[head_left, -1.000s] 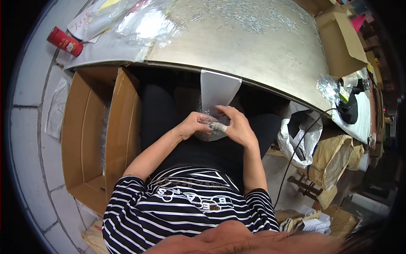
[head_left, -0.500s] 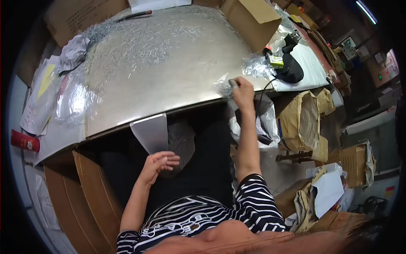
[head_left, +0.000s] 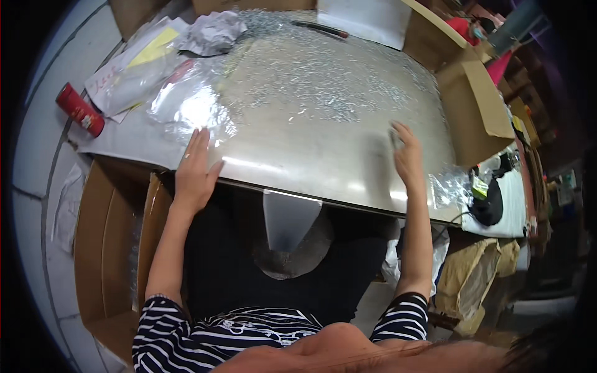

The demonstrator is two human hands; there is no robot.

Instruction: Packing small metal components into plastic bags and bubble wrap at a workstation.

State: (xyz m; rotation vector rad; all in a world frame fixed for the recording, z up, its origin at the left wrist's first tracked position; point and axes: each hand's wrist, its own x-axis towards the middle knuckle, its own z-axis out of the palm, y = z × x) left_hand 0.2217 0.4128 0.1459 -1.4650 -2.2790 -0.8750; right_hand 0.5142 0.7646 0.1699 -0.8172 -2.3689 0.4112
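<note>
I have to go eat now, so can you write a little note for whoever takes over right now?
Left hand: flat and open on the metal table near its front edge, beside a crinkled clear plastic bag.
Right hand: open, palm down on the table at the edge of the scattered small metal parts.
A clear bag hangs open below the table's front edge, over the lap.
Most parts lie loose on the table.

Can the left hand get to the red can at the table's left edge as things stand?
Probably yes. The left hand lies flat and empty on the metal tabletop, and the red can lies off to its left. Only flat papers in a clear bag lie between; nothing upright blocks the way.
</note>
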